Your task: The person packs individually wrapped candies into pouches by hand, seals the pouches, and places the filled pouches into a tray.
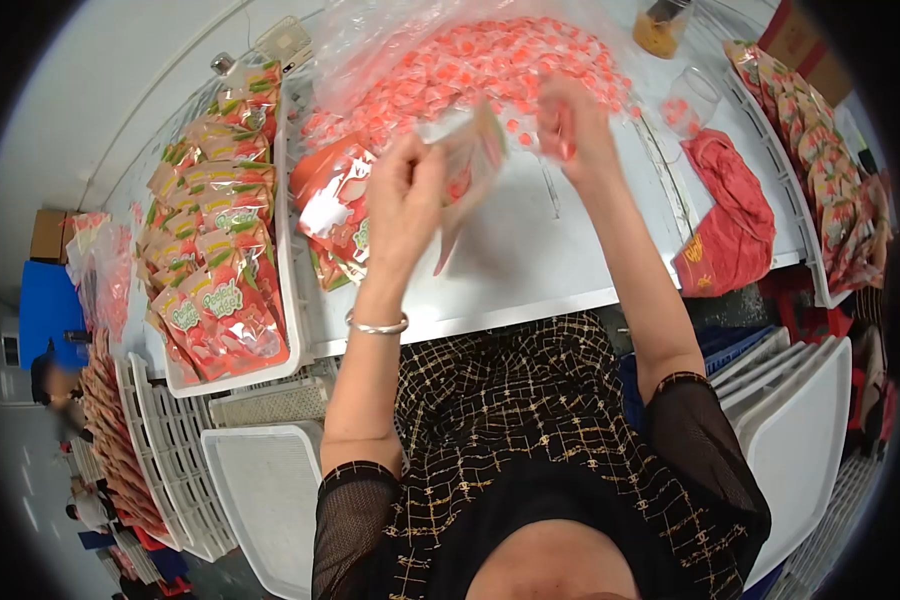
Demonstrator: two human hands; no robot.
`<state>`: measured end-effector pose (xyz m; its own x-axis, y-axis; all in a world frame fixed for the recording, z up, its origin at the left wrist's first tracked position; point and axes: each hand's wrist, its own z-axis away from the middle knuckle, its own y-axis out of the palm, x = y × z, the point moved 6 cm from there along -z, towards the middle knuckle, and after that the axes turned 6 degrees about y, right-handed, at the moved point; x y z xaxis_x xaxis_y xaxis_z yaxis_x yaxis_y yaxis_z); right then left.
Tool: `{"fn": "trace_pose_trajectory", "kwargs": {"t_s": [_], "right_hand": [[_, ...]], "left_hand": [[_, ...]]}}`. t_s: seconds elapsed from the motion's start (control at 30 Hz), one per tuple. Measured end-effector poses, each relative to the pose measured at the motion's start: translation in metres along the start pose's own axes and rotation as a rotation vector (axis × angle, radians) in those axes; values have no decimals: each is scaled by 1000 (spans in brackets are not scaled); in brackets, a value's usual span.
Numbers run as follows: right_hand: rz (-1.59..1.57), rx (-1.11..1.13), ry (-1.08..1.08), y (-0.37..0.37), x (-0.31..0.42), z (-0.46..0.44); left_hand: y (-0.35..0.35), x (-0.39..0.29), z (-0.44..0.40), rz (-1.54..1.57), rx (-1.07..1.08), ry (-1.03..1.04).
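Observation:
My left hand (pixel 407 195), with a bracelet at the wrist, grips the edge of a partly clear pouch (pixel 467 160) above the table. To the right of the pouch, my right hand (pixel 570 130) is raised and blurred, its fingers curled around something small and red-pink. Behind both hands spreads a big heap of small pink wrapped pieces (pixel 450 75). Several red printed pouches (pixel 338 200) lie on the table just left of my left hand.
A white tray (pixel 295 330) of filled pouches stands at the left, another tray (pixel 820 270) at the right. A red cloth (pixel 735 220), a clear cup (pixel 692 100) and a jar (pixel 660 30) are on the right side. Stacked trays (pixel 265 500) stand below the table.

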<state>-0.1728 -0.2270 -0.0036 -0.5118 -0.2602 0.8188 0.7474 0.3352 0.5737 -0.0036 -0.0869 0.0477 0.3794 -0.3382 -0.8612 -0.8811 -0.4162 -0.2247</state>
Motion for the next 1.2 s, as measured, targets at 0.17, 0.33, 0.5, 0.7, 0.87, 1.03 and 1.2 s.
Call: {"fn": "trace_pose_trajectory", "kwargs": {"t_s": [0.17, 0.33, 0.5, 0.7, 0.87, 1.03, 1.2], "right_hand": [[-188, 111, -149, 77, 38, 9], [1309, 118, -1061, 98, 22, 22], [1174, 228, -806, 88, 12, 28], [1147, 233, -812, 93, 29, 20], [1280, 362, -451, 102, 24, 17], [1599, 800, -510, 112, 8, 53], [1617, 1029, -97, 105, -25, 64]], "left_hand": [[28, 5, -14, -150, -94, 29], [31, 30, -20, -133, -222, 14], [33, 49, -18, -5, -297, 11], [36, 24, -9, -5, -230, -53], [30, 39, -9, 146, -333, 35], [11, 34, -5, 64, -217, 33], [-10, 33, 12, 61, -319, 48]]}}
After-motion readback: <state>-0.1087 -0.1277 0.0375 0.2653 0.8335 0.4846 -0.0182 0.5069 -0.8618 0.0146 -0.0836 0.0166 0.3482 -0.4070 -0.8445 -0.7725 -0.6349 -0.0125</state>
